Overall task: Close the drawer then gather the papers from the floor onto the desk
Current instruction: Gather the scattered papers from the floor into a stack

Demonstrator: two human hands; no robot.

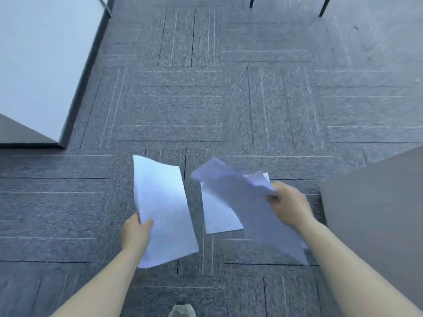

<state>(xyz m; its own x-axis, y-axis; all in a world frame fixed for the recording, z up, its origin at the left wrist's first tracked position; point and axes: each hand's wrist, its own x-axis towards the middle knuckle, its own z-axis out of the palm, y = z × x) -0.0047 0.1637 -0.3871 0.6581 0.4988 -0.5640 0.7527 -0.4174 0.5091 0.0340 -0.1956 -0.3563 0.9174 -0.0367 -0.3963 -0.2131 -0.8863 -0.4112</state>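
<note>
- The grey carpet floor point(229, 99), laid in square tiles with thin pale and dark stripes running in alternating directions, is filling nearly the whole view.
- A white panel point(41, 65) with a dark edge is standing at the upper left, and a grey surface point(377, 213) is cutting in at the right edge; whether this is the desk cannot be told.
- Two dark thin legs point(325, 6) are showing at the top right.
- Both bare forearms are reaching forward from the bottom of the view, over the floor.
- The left hand point(135, 232) is pinching a white sheet point(162, 209) at its left edge, thumb on top and fingers beneath. The sheet is plain, blank on the side shown, bowing slightly and held clear of the carpet, its long side pointing away from the person.
- The right hand point(290, 207) is clamping a blurred sheet point(240, 202), fingers curled over its upper right corner. This paper is looking bluish-grey and smeared, its far corner lifting and curling.
- A third white sheet point(217, 216) is lying beneath it, between the two hands; whether it is flat on the carpet or also held cannot be told.
- A pale shoe tip point(182, 311) is peeking in at the bottom edge.
</note>
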